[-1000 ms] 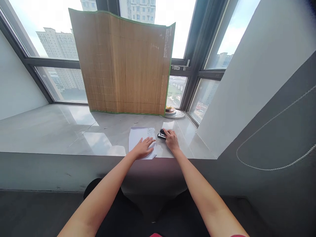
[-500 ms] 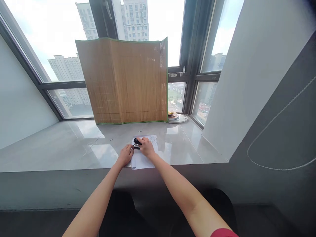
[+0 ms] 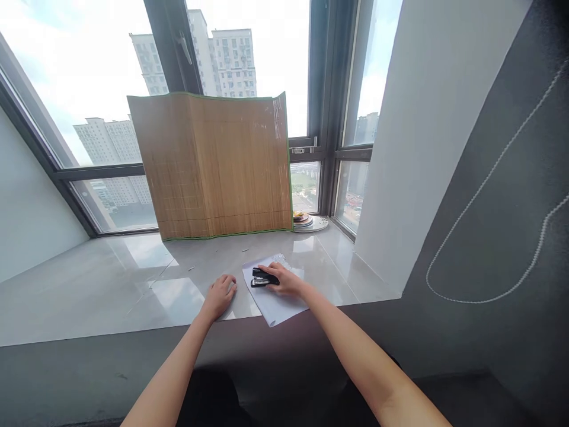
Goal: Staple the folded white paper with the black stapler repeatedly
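My right hand (image 3: 284,280) grips a black stapler (image 3: 264,277) from its right side. The stapler lies over a sheet of white paper (image 3: 278,305), which sits turned at an angle, its near corner curling over the sill's front edge. Dark print shows on the paper's far part; my right hand and wrist cover its middle. To the left of the paper, my left hand (image 3: 221,296) rests on the sill, loosely bent, with thumb and fingers apart and nothing in them.
A brown slatted mat (image 3: 222,166) with green edging stands against the window. Beside its lower right corner is a stack of plates (image 3: 311,223). Small scraps lie on the glossy sill (image 3: 106,290). A beaded cord (image 3: 466,301) hangs along the right wall.
My left hand has come away from the stapler and paper, to the left. My right hand has moved the stapler rightward, and the paper has turned and shifted right. The view has tilted.
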Available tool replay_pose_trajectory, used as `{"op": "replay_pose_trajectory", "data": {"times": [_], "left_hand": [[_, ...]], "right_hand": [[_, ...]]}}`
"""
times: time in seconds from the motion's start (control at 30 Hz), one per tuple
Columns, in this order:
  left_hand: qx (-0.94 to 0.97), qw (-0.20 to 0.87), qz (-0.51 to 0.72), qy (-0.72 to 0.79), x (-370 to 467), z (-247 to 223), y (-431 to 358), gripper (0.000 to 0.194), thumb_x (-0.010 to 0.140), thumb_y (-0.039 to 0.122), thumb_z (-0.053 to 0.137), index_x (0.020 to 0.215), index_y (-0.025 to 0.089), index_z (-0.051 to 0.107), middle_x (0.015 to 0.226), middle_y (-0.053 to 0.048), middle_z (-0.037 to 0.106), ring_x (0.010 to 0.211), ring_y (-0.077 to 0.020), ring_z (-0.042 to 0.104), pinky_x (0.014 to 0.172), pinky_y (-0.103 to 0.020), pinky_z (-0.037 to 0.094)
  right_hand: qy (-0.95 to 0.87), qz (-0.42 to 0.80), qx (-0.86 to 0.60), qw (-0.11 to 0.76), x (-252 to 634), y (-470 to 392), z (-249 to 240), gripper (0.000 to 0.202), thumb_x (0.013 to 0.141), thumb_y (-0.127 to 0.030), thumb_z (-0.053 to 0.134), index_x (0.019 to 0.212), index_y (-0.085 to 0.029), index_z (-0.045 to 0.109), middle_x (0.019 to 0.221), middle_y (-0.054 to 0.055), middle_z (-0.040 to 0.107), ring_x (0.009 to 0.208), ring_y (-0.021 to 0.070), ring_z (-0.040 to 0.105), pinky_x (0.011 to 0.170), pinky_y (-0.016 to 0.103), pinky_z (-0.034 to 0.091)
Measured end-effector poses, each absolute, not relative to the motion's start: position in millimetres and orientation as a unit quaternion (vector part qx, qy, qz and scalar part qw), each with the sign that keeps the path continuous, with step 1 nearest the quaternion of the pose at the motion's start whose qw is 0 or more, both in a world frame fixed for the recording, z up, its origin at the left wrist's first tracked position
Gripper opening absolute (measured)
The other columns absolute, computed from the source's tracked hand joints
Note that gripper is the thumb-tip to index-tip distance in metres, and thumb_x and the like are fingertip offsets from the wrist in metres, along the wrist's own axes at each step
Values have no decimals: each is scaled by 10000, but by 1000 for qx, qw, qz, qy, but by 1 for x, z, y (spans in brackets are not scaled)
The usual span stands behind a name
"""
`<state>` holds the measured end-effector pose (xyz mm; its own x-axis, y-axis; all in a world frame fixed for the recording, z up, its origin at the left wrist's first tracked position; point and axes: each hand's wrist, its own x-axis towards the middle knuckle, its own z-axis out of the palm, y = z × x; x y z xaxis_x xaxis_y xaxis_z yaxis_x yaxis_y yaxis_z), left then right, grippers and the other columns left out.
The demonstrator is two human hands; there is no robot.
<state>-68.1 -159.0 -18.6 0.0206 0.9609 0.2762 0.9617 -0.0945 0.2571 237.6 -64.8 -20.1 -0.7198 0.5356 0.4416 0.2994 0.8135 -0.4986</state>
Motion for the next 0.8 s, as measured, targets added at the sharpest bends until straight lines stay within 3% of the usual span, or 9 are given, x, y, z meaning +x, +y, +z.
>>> {"op": "replay_pose_trajectory", "data": {"times": [0.13, 0.27, 0.33, 0.47, 0.63, 0.8], "left_hand": [[-740, 20, -204, -641, -64, -18, -162, 252, 1075, 291, 482, 1203, 233, 691, 1333, -113, 706, 1258, -310, 655, 1070, -459, 488], [-761, 25, -237, -603, -35, -21, -156, 319, 1076, 200, 395, 1154, 220, 703, 1320, -122, 710, 1229, -286, 664, 1083, -435, 502], [-766, -14, -240, -596, -12, -23, -150, 342, 1088, 218, 388, 1259, 214, 684, 1382, -130, 695, 1272, -269, 658, 1103, -423, 503], [-769, -17, -168, -617, 18, -23, -143, 355, 1071, 348, 509, 1377, 240, 653, 1559, -120, 632, 1415, -319, 589, 1194, -523, 420], [-757, -46, -130, -639, 19, -25, -136, 467, 1073, 296, 459, 1517, 233, 593, 1682, -115, 540, 1546, -296, 490, 1280, -513, 329], [-746, -73, -143, -646, 23, -28, -129, 486, 1054, 256, 462, 1529, 237, 565, 1693, -124, 522, 1587, -282, 446, 1330, -548, 241]], "right_hand": [[-891, 211, -250, 314, 252, -70, -26, 844, 900, -64, 707, 1683, -288, 484, 1299, 110, 674, 1220, 273, 617, 1135, 413, 488], [-861, 204, -317, 341, 249, -71, -31, 798, 903, -80, 692, 1659, -273, 523, 1280, 116, 711, 1227, 293, 620, 1122, 408, 486], [-844, 210, -346, 352, 249, -67, -30, 790, 900, -89, 692, 1655, -255, 529, 1295, 127, 728, 1237, 306, 629, 1127, 419, 484], [-820, 267, -345, 372, 258, -54, -26, 766, 854, -78, 703, 1594, -248, 605, 1405, 129, 727, 1295, 319, 647, 1180, 455, 462], [-806, 309, -305, 403, 274, -42, -29, 600, 839, -77, 644, 1404, -241, 765, 1253, 99, 775, 1207, 300, 697, 1141, 466, 498], [-798, 328, -273, 426, 280, -45, -37, 570, 829, -94, 639, 1366, -230, 772, 1232, 91, 777, 1151, 268, 716, 1093, 432, 528]]}}
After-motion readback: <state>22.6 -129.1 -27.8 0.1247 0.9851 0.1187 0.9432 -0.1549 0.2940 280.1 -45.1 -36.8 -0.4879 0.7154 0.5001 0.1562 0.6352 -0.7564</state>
